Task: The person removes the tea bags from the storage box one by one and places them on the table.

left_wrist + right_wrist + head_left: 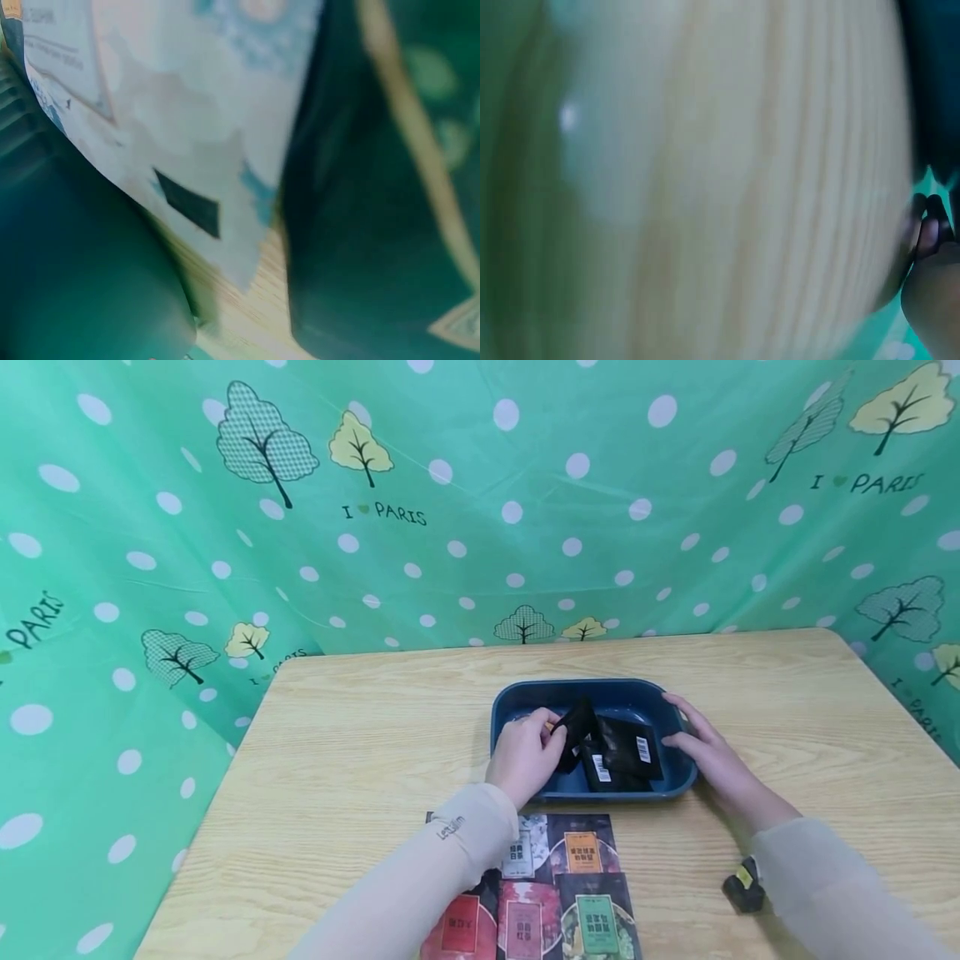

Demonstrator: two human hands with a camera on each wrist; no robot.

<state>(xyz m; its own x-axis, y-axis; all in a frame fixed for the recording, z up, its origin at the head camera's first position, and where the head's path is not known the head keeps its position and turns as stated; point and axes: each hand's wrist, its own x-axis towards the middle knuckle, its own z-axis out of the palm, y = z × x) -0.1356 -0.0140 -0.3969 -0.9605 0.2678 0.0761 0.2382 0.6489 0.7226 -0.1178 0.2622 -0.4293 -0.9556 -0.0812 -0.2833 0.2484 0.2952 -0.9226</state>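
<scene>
A dark blue plastic tub point(600, 796) stands on the table with several black packets point(630, 747) inside, white barcode labels showing on some. My left hand point(523, 757) reaches over its left front side and pinches a black packet point(579, 722) that is tilted up among the others. At the tub's right end, my right hand point(712, 762) grips the rim, thumb over the inner side and fingers along the outside. Below the left sleeve lie flat printed packets: one with an orange label point(582, 852), a pink one point(528, 914), a green-labelled one point(597, 927) and a red one point(459, 931).
A small black object with a yellow patch point(744, 885) lies beside the right sleeve. The left forearm covers part of the printed packets, among them a white and blue one point(534, 843). Behind the wooden table point(375, 727) hangs a green dotted curtain point(465, 510).
</scene>
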